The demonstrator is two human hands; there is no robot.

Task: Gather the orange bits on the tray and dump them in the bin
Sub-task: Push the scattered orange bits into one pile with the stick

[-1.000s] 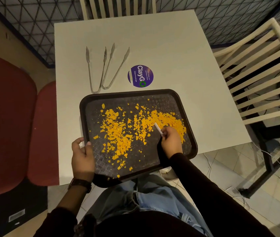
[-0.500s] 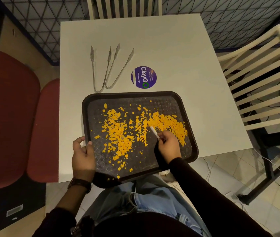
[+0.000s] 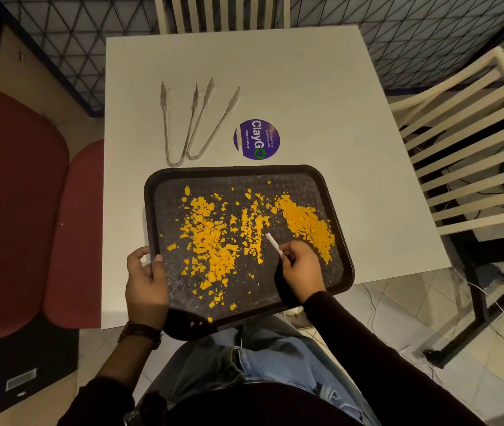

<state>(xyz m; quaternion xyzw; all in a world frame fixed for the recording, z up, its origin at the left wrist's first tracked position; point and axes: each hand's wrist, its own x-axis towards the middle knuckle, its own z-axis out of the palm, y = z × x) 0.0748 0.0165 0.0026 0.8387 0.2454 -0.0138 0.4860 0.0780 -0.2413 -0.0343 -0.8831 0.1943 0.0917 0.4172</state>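
The dark rectangular plastic tray (image 3: 232, 170) has a smooth rim and a rough, cross-hatched floor; the flat orange bits (image 3: 306, 222) look matt. The two thin metal tongs (image 3: 166, 127) shine softly on the smooth, matt white square table (image 3: 306, 87).

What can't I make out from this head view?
The bin: outside the head view's frame.
The white strip: lower end hidden inside the right hand; its kind unclear.
The tray: near-left rim covered by the left hand.
The sticker: small print too small to read.
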